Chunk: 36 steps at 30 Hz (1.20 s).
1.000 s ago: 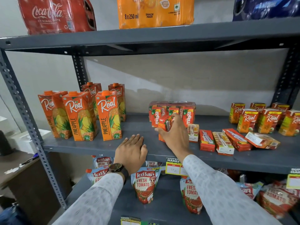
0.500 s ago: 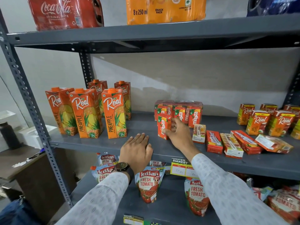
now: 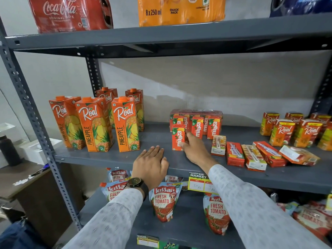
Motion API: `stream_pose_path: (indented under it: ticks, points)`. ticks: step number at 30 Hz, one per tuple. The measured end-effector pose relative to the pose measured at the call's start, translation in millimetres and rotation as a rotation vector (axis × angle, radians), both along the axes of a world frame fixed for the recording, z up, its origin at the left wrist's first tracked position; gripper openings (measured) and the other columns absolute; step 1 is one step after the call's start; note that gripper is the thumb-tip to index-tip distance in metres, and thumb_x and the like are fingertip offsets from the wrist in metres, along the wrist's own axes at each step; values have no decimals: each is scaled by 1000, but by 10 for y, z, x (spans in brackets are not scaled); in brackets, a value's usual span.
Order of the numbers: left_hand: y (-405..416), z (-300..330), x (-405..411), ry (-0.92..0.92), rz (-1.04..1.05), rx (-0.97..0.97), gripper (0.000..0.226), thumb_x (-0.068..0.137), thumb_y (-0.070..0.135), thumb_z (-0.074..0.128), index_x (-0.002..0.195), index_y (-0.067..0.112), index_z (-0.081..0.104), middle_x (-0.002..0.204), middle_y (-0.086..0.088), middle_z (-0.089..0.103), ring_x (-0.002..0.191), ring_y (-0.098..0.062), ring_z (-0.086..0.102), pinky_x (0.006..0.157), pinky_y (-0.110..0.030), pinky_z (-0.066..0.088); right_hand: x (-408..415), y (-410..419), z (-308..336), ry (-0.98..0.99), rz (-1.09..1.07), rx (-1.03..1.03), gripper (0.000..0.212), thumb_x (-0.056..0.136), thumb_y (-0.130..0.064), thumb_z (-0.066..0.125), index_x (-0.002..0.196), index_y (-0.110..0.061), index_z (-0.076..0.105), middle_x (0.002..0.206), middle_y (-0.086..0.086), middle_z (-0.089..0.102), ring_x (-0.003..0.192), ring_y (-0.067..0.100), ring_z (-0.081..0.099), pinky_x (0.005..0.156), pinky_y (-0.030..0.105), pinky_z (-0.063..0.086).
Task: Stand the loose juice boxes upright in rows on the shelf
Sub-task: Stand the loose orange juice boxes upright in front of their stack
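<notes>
right hand [image 3: 195, 150] pinching an upright Maaza juice box [image 3: 178, 138] on the shelf [image 3: 111, 157], left hand [image 3: 150, 163] just resting flat, holding nothing

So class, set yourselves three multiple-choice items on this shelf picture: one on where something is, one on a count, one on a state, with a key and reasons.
1. Where does the left hand rest?
A. Flat on the front edge of the middle shelf
B. On the top shelf
C. Around a ketchup pouch

2. How many tall pineapple cartons stand at the left of the middle shelf?
A. Two
B. Five
C. Eight

3. How is the Maaza box at the right hand?
A. Lying flat
B. Crushed open
C. Standing upright on the shelf

Key: 1 A, the palm lies on the shelf edge above the ketchup pouches. 2 B, three cartons stand in front and two behind. 3 C, the box stands on its base with the fingertips against its side, while other loose boxes to the right lie flat.
</notes>
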<state>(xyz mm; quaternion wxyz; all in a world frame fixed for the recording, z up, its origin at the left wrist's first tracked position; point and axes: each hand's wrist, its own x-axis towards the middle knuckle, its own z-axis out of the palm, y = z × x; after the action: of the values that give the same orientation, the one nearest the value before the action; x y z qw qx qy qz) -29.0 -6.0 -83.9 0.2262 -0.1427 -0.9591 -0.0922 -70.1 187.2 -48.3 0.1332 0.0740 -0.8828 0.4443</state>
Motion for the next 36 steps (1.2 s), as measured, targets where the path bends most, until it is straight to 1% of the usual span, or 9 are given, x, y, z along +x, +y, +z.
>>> stream_pose_path:
  ticks: [4,7,10,13,19,23,30,33,36]
  points:
    - [-12,-8,-15,-5,-2,-5,54,102,40,29,149,20,48,158,-1,45,147,-16,37,124,-35,24,218,-10,12,296,-191,51,64,100,-27,66,157,-21,38,143,3,61,128,22,59,103,46,53]
    - [-7,2,-13,-9,2,-3,53,103,39,30,149,20,48,157,-1,45,147,-17,38,123,-36,24,336,206,53,544,-466,483,39,92,-30,68,127,-15,65,120,6,70,111,27,62,91,50,52]
    - [-3,-3,-7,-15,2,-7,53,103,39,30,150,20,47,158,-1,44,148,-17,36,124,-35,22,404,485,156,335,-703,820,38,84,-53,67,98,-19,72,112,6,66,109,30,52,97,63,37]
    - [-7,-4,-3,-23,7,-3,54,103,40,29,150,20,47,158,-1,44,148,-17,36,123,-36,22,437,663,175,14,-779,937,57,83,-79,51,94,-29,76,132,7,63,136,35,42,107,80,7]
    - [1,-1,-8,-34,5,-2,56,102,41,27,149,19,48,157,-2,45,147,-18,37,123,-37,24,485,606,96,-24,-666,909,47,80,-62,59,108,-28,73,140,9,60,149,41,26,110,78,-8]
    - [0,-6,-6,-30,12,-4,57,101,41,26,149,19,48,157,-2,45,147,-18,38,123,-37,25,526,627,201,-19,-583,850,57,73,-72,60,107,-28,70,135,6,62,147,39,27,107,76,-11]
    - [-1,0,5,-35,7,-3,59,101,42,23,150,20,47,158,-1,44,148,-17,36,124,-37,24,620,689,274,-211,-526,908,66,81,-80,49,113,-27,73,155,10,46,154,40,10,109,76,-12]
    - [-6,-5,-11,-41,6,-7,55,103,41,26,151,21,45,159,0,43,149,-17,35,124,-37,23,629,718,381,-176,-466,835,67,80,-76,63,125,-27,64,148,9,52,151,40,20,113,74,-8]
    - [-8,-6,-23,-44,4,-5,56,103,41,26,151,20,44,159,-1,42,149,-17,35,124,-37,23,612,729,570,-68,-393,719,68,77,-57,81,132,-28,52,127,4,66,130,34,50,116,67,10]
